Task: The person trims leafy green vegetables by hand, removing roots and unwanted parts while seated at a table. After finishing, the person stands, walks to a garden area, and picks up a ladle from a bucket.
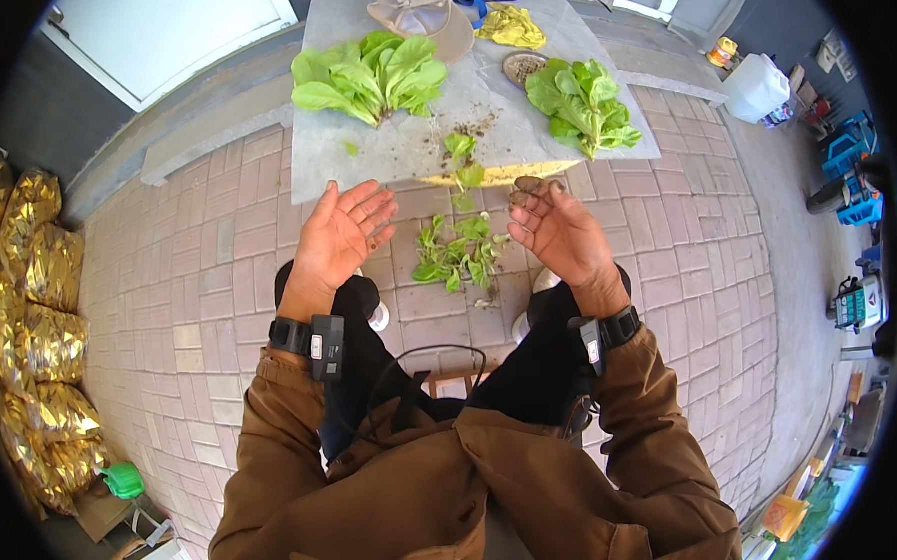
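Observation:
Palm up and bare, my left hand (346, 228) hovers just short of the table's near edge, fingers apart. My right hand (559, 226) is also raised with nothing in it; its fingertips are dark with soil. On the grey tabletop (383, 155) a large bunch of leafy greens (372, 77) lies at the left. A smaller bunch of greens (583, 105) rests at the right corner. Between them are soil crumbs (475, 125) and a loose leaf (459, 144) near the edge. Below, torn leaves (458, 249) are heaped on the brick floor between my feet.
Behind the greens lie a beige cap (426, 22), a crumpled yellow cloth (512, 26) and a round dish (523, 66). Gold foil bags (49, 327) line the left wall. A white plastic jug (757, 86) and a blue wheeled object (852, 165) stand at the right.

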`<move>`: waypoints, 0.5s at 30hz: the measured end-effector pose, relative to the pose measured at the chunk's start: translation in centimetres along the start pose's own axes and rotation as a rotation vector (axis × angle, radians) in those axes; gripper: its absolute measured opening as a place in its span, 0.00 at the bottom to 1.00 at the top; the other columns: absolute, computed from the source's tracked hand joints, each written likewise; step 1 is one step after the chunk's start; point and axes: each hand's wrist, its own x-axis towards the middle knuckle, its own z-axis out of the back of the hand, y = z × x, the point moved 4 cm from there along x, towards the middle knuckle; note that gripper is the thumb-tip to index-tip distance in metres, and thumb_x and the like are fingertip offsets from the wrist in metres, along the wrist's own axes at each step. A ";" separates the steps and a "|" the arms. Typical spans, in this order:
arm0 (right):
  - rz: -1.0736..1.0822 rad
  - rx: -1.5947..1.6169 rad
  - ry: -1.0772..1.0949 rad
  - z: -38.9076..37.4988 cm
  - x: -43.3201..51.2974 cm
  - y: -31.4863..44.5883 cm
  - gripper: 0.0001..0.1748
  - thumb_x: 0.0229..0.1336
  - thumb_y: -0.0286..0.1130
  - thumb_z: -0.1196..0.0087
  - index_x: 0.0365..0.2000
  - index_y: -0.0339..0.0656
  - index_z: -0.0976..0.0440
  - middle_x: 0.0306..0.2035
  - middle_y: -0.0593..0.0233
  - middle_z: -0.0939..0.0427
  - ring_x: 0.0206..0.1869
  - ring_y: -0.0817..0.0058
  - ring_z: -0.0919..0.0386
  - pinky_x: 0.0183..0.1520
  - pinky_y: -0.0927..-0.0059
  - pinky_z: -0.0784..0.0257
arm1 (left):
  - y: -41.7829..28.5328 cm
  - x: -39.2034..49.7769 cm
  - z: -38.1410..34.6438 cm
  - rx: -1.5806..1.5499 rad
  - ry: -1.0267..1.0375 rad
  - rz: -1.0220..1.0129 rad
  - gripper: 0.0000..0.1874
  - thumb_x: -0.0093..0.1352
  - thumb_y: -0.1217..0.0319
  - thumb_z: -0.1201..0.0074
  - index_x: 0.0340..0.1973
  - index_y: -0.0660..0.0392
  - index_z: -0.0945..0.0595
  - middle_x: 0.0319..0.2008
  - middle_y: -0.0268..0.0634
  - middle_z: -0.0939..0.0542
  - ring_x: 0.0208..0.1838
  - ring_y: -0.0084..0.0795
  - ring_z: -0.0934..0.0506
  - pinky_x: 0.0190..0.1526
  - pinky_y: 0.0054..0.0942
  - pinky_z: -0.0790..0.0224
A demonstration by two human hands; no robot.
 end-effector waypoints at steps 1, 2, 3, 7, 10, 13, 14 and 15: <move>0.006 -0.002 -0.023 0.0 -0.8 -0.5 0.18 0.66 0.39 0.54 0.47 0.35 0.30 0.40 0.63 0.24 0.41 0.71 0.24 0.48 0.64 0.27 | 0.7 -0.8 0.4 0.013 -0.049 0.045 0.30 0.73 0.48 0.62 0.57 0.60 0.30 0.57 0.46 0.28 0.60 0.40 0.30 0.55 0.40 0.37; 0.001 0.012 -0.012 -0.1 -1.3 -1.0 0.15 0.66 0.37 0.54 0.45 0.36 0.30 0.38 0.64 0.25 0.38 0.73 0.25 0.46 0.65 0.26 | 1.2 -1.2 0.8 0.027 -0.059 0.080 0.28 0.73 0.49 0.61 0.56 0.60 0.30 0.56 0.45 0.27 0.58 0.39 0.29 0.55 0.39 0.37; -0.002 0.027 -0.004 -0.1 -1.8 -1.7 0.12 0.66 0.35 0.54 0.43 0.37 0.29 0.35 0.66 0.26 0.35 0.75 0.26 0.44 0.67 0.26 | 1.6 -1.5 1.1 0.042 -0.069 0.118 0.27 0.73 0.51 0.60 0.56 0.60 0.29 0.55 0.45 0.26 0.57 0.39 0.28 0.54 0.38 0.36; -0.045 0.041 -0.157 0.9 -2.0 -3.0 0.05 0.65 0.29 0.53 0.37 0.40 0.29 0.30 0.69 0.28 0.28 0.79 0.30 0.37 0.70 0.27 | 2.6 -0.8 1.9 0.186 -0.071 0.142 0.23 0.72 0.55 0.56 0.53 0.59 0.27 0.51 0.42 0.23 0.53 0.34 0.26 0.52 0.35 0.35; -0.018 0.016 -0.232 2.6 -0.5 -2.1 0.06 0.65 0.30 0.53 0.36 0.39 0.28 0.28 0.70 0.28 0.28 0.80 0.32 0.35 0.73 0.29 | 1.5 2.2 0.8 0.401 -0.095 0.023 0.22 0.71 0.56 0.54 0.53 0.58 0.26 0.51 0.40 0.23 0.53 0.31 0.26 0.51 0.32 0.35; 0.020 0.005 -0.267 4.7 1.8 -1.1 0.06 0.64 0.29 0.53 0.37 0.38 0.28 0.29 0.70 0.28 0.29 0.80 0.31 0.36 0.73 0.30 | -0.1 6.7 -1.8 0.773 -0.065 -0.122 0.22 0.71 0.57 0.54 0.55 0.57 0.26 0.53 0.37 0.24 0.55 0.29 0.27 0.53 0.30 0.37; 0.028 -0.010 -0.320 5.6 2.6 -0.9 0.06 0.64 0.29 0.53 0.37 0.38 0.28 0.30 0.70 0.28 0.30 0.80 0.31 0.36 0.73 0.30 | -0.6 8.6 -2.6 0.929 -0.029 -0.189 0.22 0.71 0.57 0.53 0.56 0.57 0.26 0.53 0.37 0.24 0.55 0.29 0.27 0.55 0.30 0.37; 0.041 -0.036 -0.303 6.1 3.3 -0.7 0.06 0.64 0.29 0.53 0.37 0.38 0.28 0.30 0.70 0.28 0.30 0.80 0.31 0.36 0.73 0.30 | -0.8 10.4 -3.4 1.081 0.017 -0.267 0.23 0.71 0.57 0.53 0.56 0.57 0.27 0.53 0.37 0.24 0.56 0.29 0.28 0.56 0.31 0.38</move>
